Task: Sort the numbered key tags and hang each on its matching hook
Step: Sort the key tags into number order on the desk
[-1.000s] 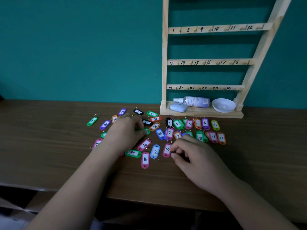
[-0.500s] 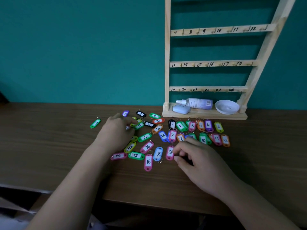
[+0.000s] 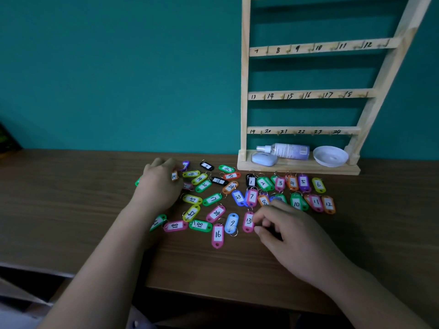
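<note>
Several coloured numbered key tags lie loose on the wooden table (image 3: pixel 71 210). To the right, tags 1 (image 3: pixel 251 181) to 6 (image 3: pixel 318 185) form a row, with 7 (image 3: pixel 252 197) to 12 (image 3: pixel 328 204) in a row below. My left hand (image 3: pixel 158 186) lies palm down over the left of the pile, fingertips by an orange tag (image 3: pixel 174 176) and a purple tag (image 3: pixel 185 165). My right hand (image 3: pixel 292 233) rests on the table with fingers loosely curled, fingertips touching the right edge of pink tag 13 (image 3: pixel 248 222). The wooden hook rack (image 3: pixel 308 95) stands behind with bare hooks.
On the rack's base lie a spray bottle (image 3: pixel 285 150), a pale blue case (image 3: pixel 264 159) and a white dish (image 3: pixel 330 156). The table's front edge (image 3: pixel 213 290) runs just below my forearms. A dark object (image 3: pixel 6 143) sits at the far left.
My left hand has slid left and away from me across the pile, uncovering several tags such as 15, 17 and 18. My right hand has stayed beside tag 13.
</note>
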Motion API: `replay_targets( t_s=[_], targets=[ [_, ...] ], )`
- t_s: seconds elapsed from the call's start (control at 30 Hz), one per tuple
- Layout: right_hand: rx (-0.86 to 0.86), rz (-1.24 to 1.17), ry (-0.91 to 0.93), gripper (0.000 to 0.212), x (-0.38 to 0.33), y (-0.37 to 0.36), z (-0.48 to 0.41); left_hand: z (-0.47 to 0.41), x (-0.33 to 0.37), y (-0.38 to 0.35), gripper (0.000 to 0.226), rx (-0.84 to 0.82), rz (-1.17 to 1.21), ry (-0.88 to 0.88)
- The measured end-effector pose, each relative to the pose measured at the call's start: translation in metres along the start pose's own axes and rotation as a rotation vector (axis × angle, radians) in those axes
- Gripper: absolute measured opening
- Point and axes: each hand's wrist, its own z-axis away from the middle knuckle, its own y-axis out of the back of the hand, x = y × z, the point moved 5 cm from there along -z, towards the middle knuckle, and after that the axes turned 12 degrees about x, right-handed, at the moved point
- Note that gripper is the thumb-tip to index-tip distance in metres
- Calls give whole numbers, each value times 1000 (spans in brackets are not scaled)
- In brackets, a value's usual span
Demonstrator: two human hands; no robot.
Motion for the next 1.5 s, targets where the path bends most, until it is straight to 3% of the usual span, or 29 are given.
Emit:
replay_targets(
  t_s=[0.27,0.77,1.07,1.2,1.5],
  targets=[
    [10,-13,5,11,1,0,0,2,2,-12,45,-147,-54,-45],
    [19,-25,9,11,-1,1,0,-15,17,-14,23,-56,53,-65],
    [6,-22,-9,10,-2,1,-1,-29,19,-30,29,-172,-8,12],
    [15,-18,-7,9,-3,2,-2,-29,17,-31,18,-197,-28,29],
    [131,14,-105,12,5,13,-3,-27,17,-34,17,-243,-21,120]
  ],
)
